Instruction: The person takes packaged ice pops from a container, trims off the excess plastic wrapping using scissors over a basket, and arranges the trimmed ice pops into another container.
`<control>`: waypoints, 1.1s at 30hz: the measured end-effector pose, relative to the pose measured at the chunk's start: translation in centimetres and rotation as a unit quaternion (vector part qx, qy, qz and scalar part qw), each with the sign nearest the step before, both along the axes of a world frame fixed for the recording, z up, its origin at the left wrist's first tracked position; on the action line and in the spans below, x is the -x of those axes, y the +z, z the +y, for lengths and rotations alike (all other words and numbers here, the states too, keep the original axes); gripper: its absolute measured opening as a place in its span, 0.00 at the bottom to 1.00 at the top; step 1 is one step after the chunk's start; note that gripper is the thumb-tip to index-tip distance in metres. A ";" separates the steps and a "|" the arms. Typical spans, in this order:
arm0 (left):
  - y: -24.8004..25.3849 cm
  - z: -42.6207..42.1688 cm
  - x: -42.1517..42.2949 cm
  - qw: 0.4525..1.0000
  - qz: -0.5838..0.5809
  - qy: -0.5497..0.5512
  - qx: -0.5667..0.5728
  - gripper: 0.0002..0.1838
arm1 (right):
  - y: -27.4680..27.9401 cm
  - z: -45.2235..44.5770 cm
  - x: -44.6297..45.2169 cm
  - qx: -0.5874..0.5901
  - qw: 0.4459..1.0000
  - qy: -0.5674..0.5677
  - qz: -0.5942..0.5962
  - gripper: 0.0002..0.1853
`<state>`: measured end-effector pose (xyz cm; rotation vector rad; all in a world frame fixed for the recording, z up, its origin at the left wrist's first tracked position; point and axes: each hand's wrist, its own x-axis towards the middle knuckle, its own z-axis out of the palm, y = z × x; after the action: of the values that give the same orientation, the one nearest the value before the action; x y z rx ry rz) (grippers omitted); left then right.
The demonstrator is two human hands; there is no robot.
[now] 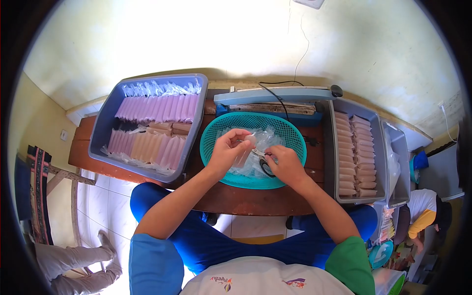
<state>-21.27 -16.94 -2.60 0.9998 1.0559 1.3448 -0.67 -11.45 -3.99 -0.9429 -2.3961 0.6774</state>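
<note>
Over a turquoise mesh basket (216, 181) on the wooden table, my left hand (228, 151) is closed on a clear plastic bag (241, 161), which hangs below the fingers. My right hand (286, 166) grips a pair of scissors (267, 169) by the black handles. Their metal blades point left, close to the fingertips of my left hand; whether they touch the bag I cannot tell. Crumpled clear plastic pieces (268, 137) lie in the basket beneath both hands.
A blue-grey tub (196, 123) with rows of pink and tan filled packs stands left. Behind the basket is a blue bar sealer (275, 94) with a black cable. Grey tubs (330, 142) of brown packs stand right. Two other people (73, 260) (424, 209) are nearby.
</note>
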 end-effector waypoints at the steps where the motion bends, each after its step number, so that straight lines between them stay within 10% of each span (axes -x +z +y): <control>1: 0.2 0.0 -0.1 1.000 -0.005 0.000 0.000 0.13 | 0.7 0.0 -0.1 0.057 0.995 0.011 0.077 0.12; 13: 2.8 1.1 -7.3 0.992 -0.076 -0.080 0.059 0.11 | 7.5 1.0 -5.7 0.377 0.894 0.003 0.243 0.14; 33: 2.8 10.8 -19.9 0.956 -0.087 -0.256 0.114 0.27 | 5.2 7.1 -18.1 0.268 0.867 -0.186 0.376 0.11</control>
<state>-1.35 -6.13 0.19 0.8846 0.7314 0.8458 17.41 -4.36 1.19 -1.0499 -1.3091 1.2982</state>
